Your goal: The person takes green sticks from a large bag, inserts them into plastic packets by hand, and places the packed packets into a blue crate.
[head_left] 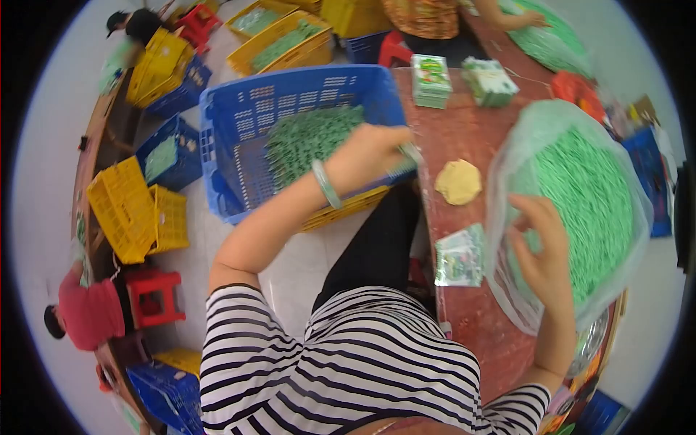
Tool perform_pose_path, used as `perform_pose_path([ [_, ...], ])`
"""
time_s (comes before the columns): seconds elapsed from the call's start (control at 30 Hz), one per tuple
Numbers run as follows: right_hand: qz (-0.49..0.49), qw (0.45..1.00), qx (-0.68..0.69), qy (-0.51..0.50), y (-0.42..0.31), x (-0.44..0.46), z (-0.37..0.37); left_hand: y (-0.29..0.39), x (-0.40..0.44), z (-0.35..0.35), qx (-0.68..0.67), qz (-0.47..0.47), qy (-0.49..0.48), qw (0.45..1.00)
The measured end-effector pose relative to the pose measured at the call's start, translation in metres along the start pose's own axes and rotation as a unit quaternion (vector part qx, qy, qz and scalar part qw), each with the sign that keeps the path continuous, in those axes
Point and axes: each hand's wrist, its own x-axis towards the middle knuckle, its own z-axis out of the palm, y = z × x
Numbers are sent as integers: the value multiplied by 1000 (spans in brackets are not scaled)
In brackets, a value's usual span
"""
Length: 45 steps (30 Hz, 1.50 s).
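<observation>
My left hand (373,154), a pale bangle on its wrist, is over the near right edge of a blue crate (217,156). Its fingers are closed on a small pale green item (411,154), too blurred to name. Inside that crate lies a heap of small green pieces (308,141). My right hand (540,243) is open, thumb and fingers apart, above the left side of a clear plastic bag (511,170) full of thin green strips (587,210). Printed packets (460,257) and a yellow round pad (458,182) lie on the red table to its left.
Two stacks of packets (431,81) (490,81) stand farther back on the red table (489,348). A person (424,18) sits beyond, a hand at another green pile (547,36). Yellow crates (123,210), a red stool (154,296) and another person (90,308) are at left.
</observation>
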Motion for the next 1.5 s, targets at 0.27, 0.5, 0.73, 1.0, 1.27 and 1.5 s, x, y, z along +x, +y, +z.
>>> perform_pose_path([
  [0.27, 168, 983, -40, 56, 86, 0, -47, -263, -102, -78, 354, -418, -181, 817],
  [0.5, 271, 960, -52, 57, 128, -12, -81, -336, -197, -42, 308, -532, -396, 682],
  [0.73, 306, 949, -52, 55, 142, -24, -88, -324, -239, -23, 24, -586, -475, 656],
  [1.0, 253, 942, -152, 162, 120, -53, -96, -314, -166, -32, 343, -214, -580, 708],
  [1.27, 299, 930, -91, 192, 154, -119, -122, 29, -16, 80, -8, -40, -122, 992],
  [1.5, 243, 936, -216, 133, 188, -100, -121, 74, -35, 166, 59, 5, -133, 989],
])
